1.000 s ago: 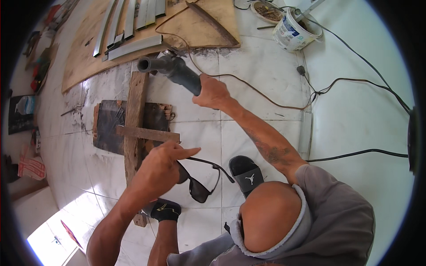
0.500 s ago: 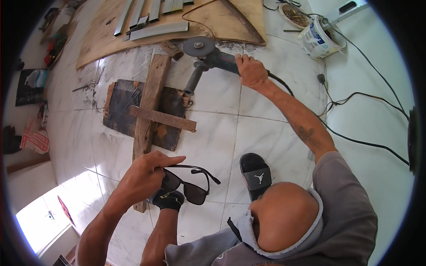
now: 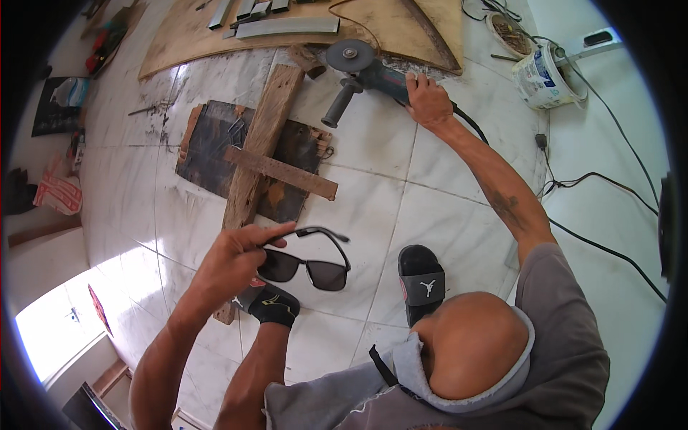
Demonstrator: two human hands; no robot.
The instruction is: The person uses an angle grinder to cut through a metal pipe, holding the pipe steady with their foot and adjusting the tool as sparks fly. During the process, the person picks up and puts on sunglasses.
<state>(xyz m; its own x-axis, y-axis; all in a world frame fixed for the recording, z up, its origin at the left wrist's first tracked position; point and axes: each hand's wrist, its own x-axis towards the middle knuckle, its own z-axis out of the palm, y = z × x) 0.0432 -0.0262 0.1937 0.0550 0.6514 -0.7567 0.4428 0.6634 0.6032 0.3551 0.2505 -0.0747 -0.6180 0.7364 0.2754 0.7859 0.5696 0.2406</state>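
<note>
My left hand (image 3: 240, 261) is closed on a pair of dark sunglasses (image 3: 326, 274), which hang with the lenses facing up and one temple arm curving above them. Farther off and to the right, my right hand (image 3: 430, 102) wraps round the body of an angle grinder (image 3: 387, 81). The grinder's grey disc (image 3: 350, 55) points away from me, and its side handle (image 3: 340, 104) sticks out to the left. Left of the grinder, a long wooden beam (image 3: 264, 140) lies over a dark worn board (image 3: 208, 154). A short rusty flat bar (image 3: 283, 172) rests across the beam.
Grey metal profiles (image 3: 287, 27) lie on a plywood sheet (image 3: 193, 44) at the back. A white bucket (image 3: 542, 80) and a bowl (image 3: 510, 34) stand at the far right. The black power cord (image 3: 609, 247) runs along the right. My sandalled foot (image 3: 276, 301) is beside the beam's near end.
The whole view has shifted, so the floor things appear farther right and slightly higher. The sunglasses have been raised and turned a little. Both hands keep their grip.
</note>
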